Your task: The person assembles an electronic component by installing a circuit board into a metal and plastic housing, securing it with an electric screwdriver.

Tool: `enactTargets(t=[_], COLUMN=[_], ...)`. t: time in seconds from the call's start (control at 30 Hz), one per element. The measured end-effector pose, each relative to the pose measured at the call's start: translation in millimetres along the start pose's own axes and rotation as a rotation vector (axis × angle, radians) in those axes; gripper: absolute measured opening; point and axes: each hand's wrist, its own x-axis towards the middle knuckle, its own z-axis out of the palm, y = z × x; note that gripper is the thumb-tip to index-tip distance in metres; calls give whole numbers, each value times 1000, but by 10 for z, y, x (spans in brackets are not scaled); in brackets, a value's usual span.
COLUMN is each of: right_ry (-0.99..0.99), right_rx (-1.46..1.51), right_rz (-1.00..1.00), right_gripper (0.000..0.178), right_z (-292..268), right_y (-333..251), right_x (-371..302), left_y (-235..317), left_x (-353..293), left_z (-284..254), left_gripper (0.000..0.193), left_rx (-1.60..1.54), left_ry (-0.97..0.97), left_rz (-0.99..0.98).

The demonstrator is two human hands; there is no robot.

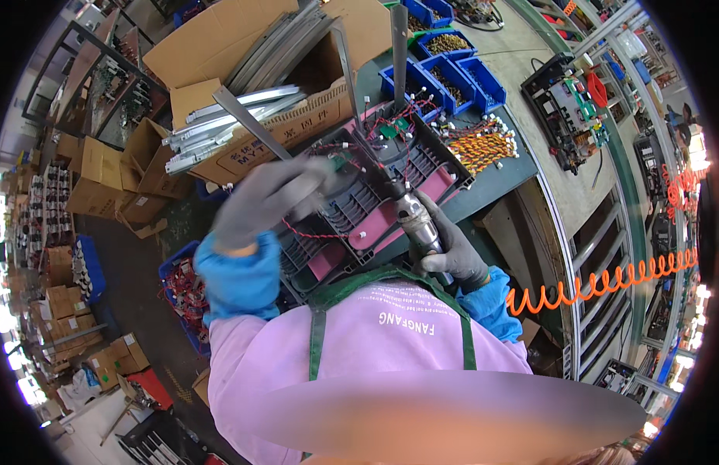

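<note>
My right hand [450, 249], in a grey glove, grips a metal power screwdriver [415, 218] whose tip points into a dark plastic housing [390, 182] on the green workbench. Red and black wires with white plugs and a small green circuit board [393, 128] lie on the housing. My left hand [268, 198], also gloved grey and blurred, hovers over the housing's left side; I cannot tell whether it holds anything. Both forearms wear blue sleeve covers.
A large cardboard box [243, 46] of metal rails stands at the back left. Blue bins [451, 74] of small parts and a bundle of orange-yellow wires [483, 143] sit behind the housing. An orange coiled hose [607, 280] runs right. A conveyor [576, 108] carries circuit assemblies.
</note>
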Motion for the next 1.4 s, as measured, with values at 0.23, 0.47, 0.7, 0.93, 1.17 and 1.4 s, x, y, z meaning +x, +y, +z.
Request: enactTargets(t=[0.23, 0.47, 0.7, 0.93, 1.17, 1.4], right_ry=[144, 172, 244, 206, 193, 220], right_rx=[119, 48, 28, 11, 0, 2], right_rz=[87, 77, 143, 147, 150, 151], right_gripper=[127, 126, 118, 116, 114, 114], right_z=[13, 66, 23, 37, 60, 64], right_y=[-117, -41, -77, -53, -44, -75], right_x=[36, 144, 97, 176, 138, 103], left_y=[421, -643, -1096, -970, -964, -970], left_x=[483, 2386, 2758, 2696, 2647, 2657], left_z=[-1183, -1827, -1831, -1752, -1733, -1979], left_gripper=[26, 28, 29, 28, 28, 30], left_rx=[398, 1477, 1374, 1448, 1481, 1420], left_ry=[652, 387, 499, 349, 379, 649], left_rz=[127, -117, -271, -263, -173, -134])
